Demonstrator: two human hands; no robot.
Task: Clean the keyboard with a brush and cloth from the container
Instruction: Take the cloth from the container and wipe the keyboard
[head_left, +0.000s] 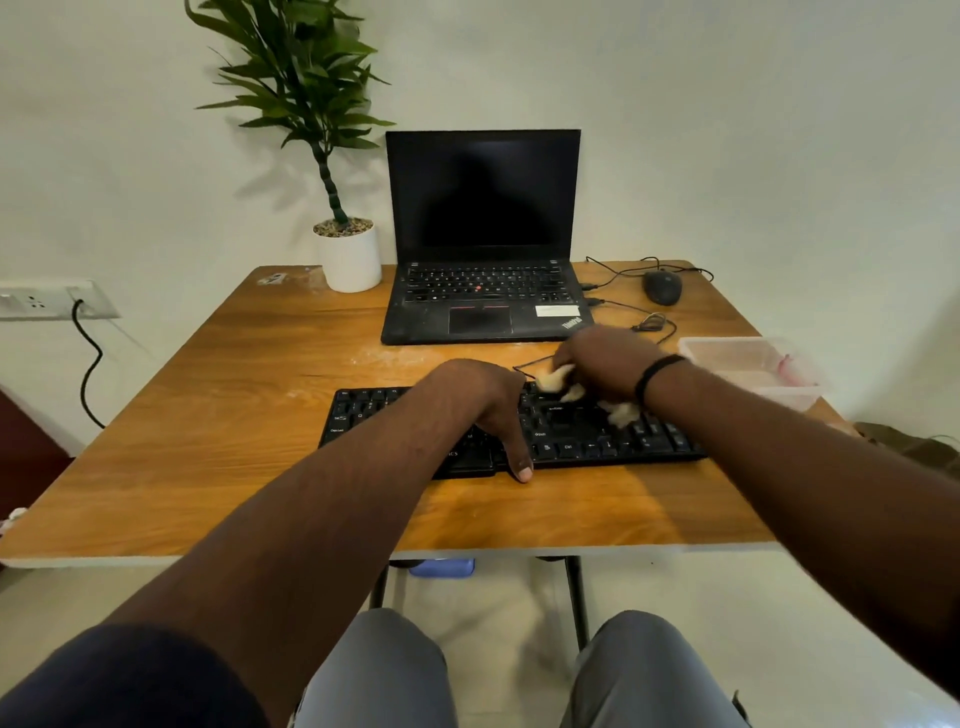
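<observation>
A black keyboard (576, 434) lies across the middle of the wooden table (218, 415). My left hand (488, 402) rests flat on its centre, thumb hanging over the front edge. My right hand (605, 364) is closed on a crumpled pale yellow cloth (621, 413), pressing it onto the keys at the keyboard's right part. Bits of cloth stick out on both sides of the hand. A clear plastic container (753, 369) stands to the right of the keyboard with something pink inside; whether that is the brush I cannot tell.
An open black laptop (483, 249) stands behind the keyboard. A black mouse (662, 287) with its cables lies at the back right. A potted plant (347, 254) sits at the back left. A wall socket (47, 300) with a black cord is at the left.
</observation>
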